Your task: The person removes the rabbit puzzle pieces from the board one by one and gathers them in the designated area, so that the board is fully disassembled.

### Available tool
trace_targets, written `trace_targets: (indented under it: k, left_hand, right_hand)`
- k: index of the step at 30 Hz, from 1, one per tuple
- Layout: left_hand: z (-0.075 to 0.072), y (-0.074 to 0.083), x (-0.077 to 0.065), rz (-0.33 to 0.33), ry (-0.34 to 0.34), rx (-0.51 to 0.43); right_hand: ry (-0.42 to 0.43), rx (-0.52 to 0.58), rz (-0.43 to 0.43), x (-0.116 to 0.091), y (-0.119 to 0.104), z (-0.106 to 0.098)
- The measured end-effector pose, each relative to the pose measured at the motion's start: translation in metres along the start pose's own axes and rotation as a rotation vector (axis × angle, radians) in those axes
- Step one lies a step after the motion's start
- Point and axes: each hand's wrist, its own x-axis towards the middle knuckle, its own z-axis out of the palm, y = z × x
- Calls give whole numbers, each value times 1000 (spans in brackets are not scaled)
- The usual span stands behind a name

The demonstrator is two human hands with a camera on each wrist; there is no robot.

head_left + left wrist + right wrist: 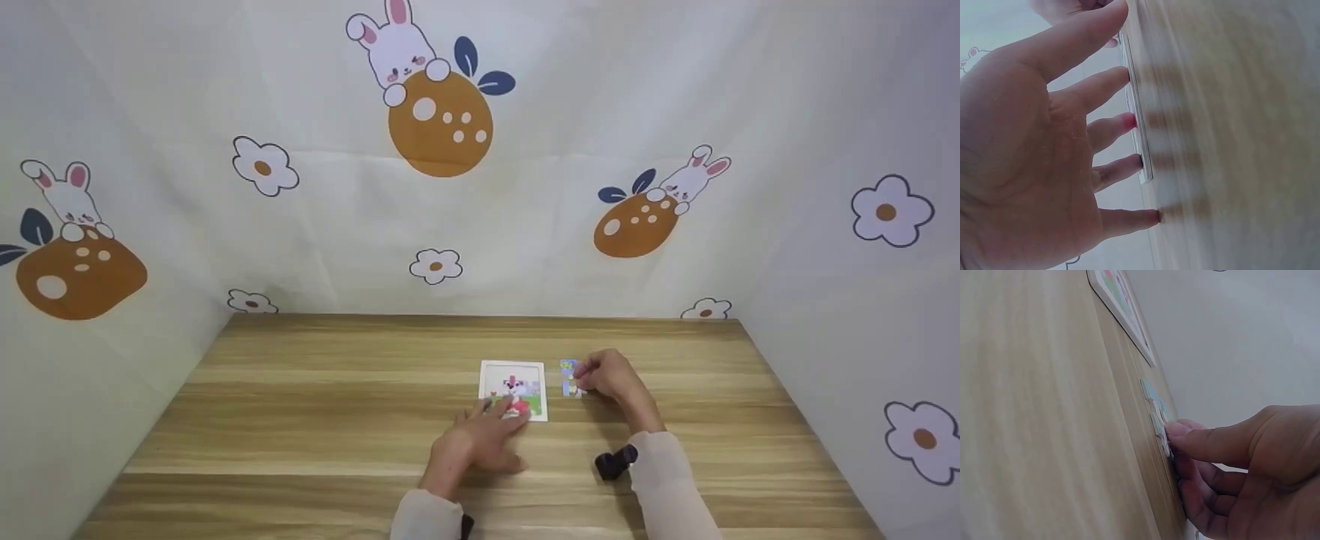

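A white-framed jigsaw puzzle (545, 390) lies on the table, partly filled with a white, pink-dressed cartoon animal on green. My left hand (480, 441) is spread over its near edge; in the left wrist view several straight fingertips rest at the frame's side, and the little finger touches the table. To the right of the frame are loose blue jigsaw pieces (568, 366), partly covered by my right hand (613, 373). Its thumb (1179, 430) and curled fingers pinch a jigsaw piece (1157, 417) low over the wood, seen edge-on in the right wrist view.
The wood-grain table (315, 405) reaches back to a pale curtain (540, 210) printed with rabbits, oranges and flowers, which also encloses both sides. A black wrist camera (616, 463) sits at the right sleeve.
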Motion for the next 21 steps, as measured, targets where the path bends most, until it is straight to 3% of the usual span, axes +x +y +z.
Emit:
trace_targets:
  k: [16, 21]
  left_hand:
    - [0, 4, -1, -27, -2, 0]
    - [-1, 11, -1, -20, 10, 72]
  right_hand:
    - [-2, -13, -3, -2, -10, 2]
    - [27, -2, -30, -6, -25, 3]
